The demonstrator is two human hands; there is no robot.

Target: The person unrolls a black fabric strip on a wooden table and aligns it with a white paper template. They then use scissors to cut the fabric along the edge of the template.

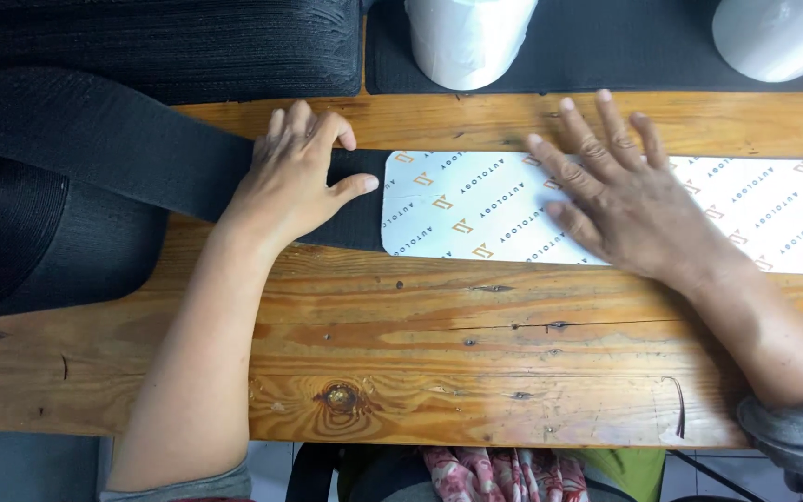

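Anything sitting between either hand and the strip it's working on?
Nothing visible. The left hand lies flat directly on the black webbing strip, and the right hand presses flat on the white printed strip that overlaps the webbing's end. The white rolls stand apart at the table's far edge.

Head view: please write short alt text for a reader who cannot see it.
Left hand presses flat on a black strap; right hand presses flat on a white printed strip covering the strap's end, on a wooden table.

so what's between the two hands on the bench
In the head view, between the left hand and right hand lies the rounded end of the white printed strip, over black webbing.
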